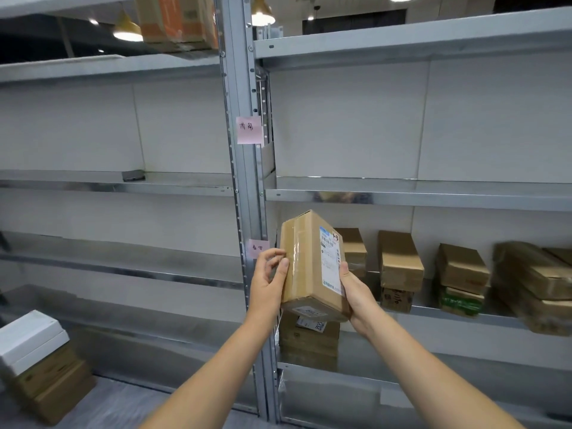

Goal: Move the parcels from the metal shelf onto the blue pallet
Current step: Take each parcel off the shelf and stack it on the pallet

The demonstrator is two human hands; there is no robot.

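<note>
Here, in the head view, a brown cardboard parcel (pixel 305 267) sits just right of the middle of the frame, held up on end between two bare hands. It leans a little, its top toward the upper left. A white shipping label covers its right face and clear tape runs down its left face.

The left hand (pixel 268 281) is curled against the parcel's left face, with thumb and fingertips bent onto the taped edge. The right hand (pixel 356 294) grips the lower right corner from below and behind, its thumb lying up along the labelled face. Both forearms reach in from the bottom of the frame.

The parcel hangs in front of the metal shelf (pixel 244 181), just right of the grey upright post and level with the lower board of the right-hand bay. On that board, right of the held parcel, stand more brown parcels: a two-high pile (pixel 400 264), another pile (pixel 461 274), and a blurred heap (pixel 532 283) at the right edge. Just beneath the held parcel is a short stack (pixel 309 339) of brown boxes; whether the parcel touches it is hard to tell from this angle.

Two pink notes are stuck on the post, an upper note (pixel 249 130) and a lower note (pixel 258 247) just beside the left hand's fingertips. At the lower left, white boxes (pixel 31 339) rest on brown cartons (pixel 52 388). At the upper left, an orange-printed carton (pixel 176 20) stands on the top board.
</note>
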